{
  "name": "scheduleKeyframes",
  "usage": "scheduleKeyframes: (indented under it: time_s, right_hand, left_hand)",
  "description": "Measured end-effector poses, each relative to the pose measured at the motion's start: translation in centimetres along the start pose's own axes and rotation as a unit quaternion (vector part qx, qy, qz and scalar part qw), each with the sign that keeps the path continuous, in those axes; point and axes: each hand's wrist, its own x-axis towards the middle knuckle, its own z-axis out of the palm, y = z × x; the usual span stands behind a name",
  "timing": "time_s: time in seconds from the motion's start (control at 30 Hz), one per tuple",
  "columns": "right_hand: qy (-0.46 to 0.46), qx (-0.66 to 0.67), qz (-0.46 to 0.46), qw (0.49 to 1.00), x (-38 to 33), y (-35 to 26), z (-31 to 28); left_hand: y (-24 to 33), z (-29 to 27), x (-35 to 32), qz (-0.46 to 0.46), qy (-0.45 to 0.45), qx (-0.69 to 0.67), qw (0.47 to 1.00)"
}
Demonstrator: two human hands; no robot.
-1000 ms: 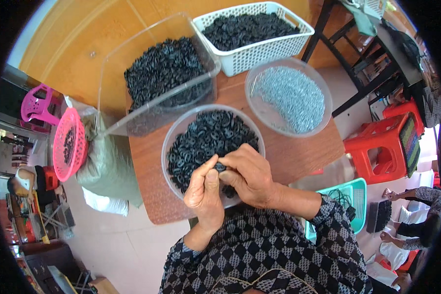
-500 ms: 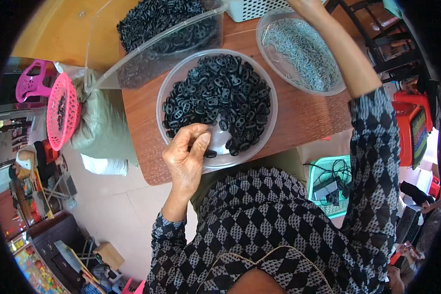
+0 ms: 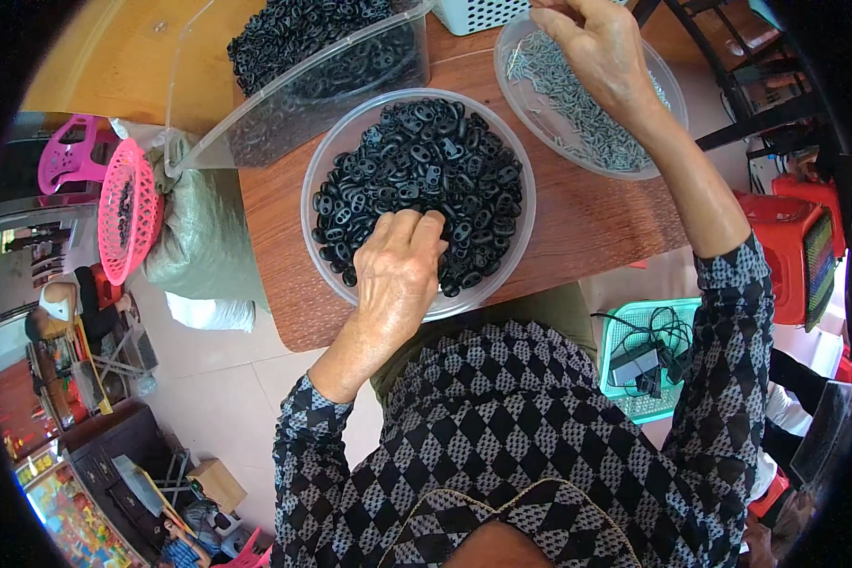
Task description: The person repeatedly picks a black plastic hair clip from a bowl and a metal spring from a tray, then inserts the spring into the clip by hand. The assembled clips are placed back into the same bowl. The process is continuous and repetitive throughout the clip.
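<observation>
A round clear plastic bowl (image 3: 528, 222) heaped with small black oval pieces (image 3: 445, 151), each with two holes, stands on the table before me. My left hand (image 3: 399, 260) reaches into the near side of the heap, fingers curled together and tips hidden among the pieces. Up at the right, my right hand (image 3: 592, 47) hangs over a second clear bowl (image 3: 677, 104) of small grey screw-like pieces (image 3: 587, 123). Its thumb and fingers are drawn together near that bowl's far left rim; whatever they hold is too small to make out.
A large clear bin (image 3: 303, 95) of similar black pieces stands behind at left. A pale perforated basket (image 3: 473, 14) is at the back. Left of the wooden table (image 3: 596, 227) are a green sack (image 3: 199, 237) and a pink basket (image 3: 128, 246); a teal basket (image 3: 620, 327) with cables is below right.
My left hand has moved from a raised pinch at the bowl's near rim into the black pieces. My right hand has come down from beyond the top edge to above the grey pieces.
</observation>
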Motion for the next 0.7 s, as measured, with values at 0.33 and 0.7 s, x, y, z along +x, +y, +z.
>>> scheduleKeyframes:
  time_s: [0.33, 0.7]
  right_hand:
    - [-0.042, 0.035, -0.027, 0.998, -3.3, 0.3, -0.7]
    - [-0.081, 0.039, 0.116, 0.989, -6.1, 1.4, -4.1]
  left_hand:
    - [-0.5, 1.2, 1.2, 0.100, -0.049, 0.103, 0.988]
    - [-1.8, 0.7, 0.6, 0.153, 0.010, 0.103, 0.983]
